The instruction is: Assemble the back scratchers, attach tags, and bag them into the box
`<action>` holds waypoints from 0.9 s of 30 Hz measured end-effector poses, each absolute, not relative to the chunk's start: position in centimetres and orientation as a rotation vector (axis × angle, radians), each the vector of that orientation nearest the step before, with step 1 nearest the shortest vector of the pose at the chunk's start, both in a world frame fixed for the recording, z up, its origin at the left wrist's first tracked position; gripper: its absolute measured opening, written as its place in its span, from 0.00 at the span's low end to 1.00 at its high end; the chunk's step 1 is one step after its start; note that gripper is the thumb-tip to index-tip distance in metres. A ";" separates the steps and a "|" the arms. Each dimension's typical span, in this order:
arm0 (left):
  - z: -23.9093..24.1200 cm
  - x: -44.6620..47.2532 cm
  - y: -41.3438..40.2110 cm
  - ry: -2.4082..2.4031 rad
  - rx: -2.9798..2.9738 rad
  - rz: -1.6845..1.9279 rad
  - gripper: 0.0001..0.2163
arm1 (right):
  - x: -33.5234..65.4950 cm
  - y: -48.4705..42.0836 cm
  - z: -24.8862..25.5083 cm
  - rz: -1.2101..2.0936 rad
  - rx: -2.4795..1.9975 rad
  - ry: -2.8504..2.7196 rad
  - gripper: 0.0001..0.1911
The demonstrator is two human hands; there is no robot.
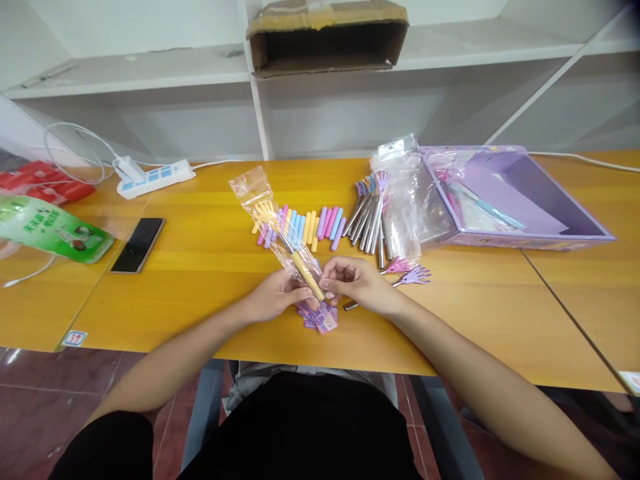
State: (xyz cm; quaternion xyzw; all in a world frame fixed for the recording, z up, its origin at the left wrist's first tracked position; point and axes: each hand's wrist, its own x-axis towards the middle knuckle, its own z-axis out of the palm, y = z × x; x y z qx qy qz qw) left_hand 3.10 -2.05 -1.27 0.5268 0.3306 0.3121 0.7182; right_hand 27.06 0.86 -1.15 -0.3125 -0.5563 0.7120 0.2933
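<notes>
Both hands meet near the table's front edge on a clear plastic sleeve that holds a yellow hand-shaped back scratcher. My left hand pinches the sleeve's lower end from the left. My right hand grips the same end from the right, fingers curled. The sleeve slants up and away to the left. Under the hands lies a small stack of purple printed cards.
Pastel handle grips, metal scratcher rods, empty clear sleeves and a purple box lie behind. Pink and purple scratchers rest at right. A phone, power strip and green packet sit left.
</notes>
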 end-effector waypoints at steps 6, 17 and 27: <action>-1.0 2.9 -2.4 0.718 1.197 0.735 0.23 | 27.5 0.8 -0.8 2.016 -0.734 -1.471 0.22; 0.1 1.4 -0.9 0.871 1.096 0.951 0.24 | 27.1 -2.7 -0.3 2.744 -0.451 -1.727 0.27; -0.3 4.1 -5.2 0.590 1.062 0.283 0.23 | 28.4 1.9 -1.1 0.734 -0.921 -2.148 0.10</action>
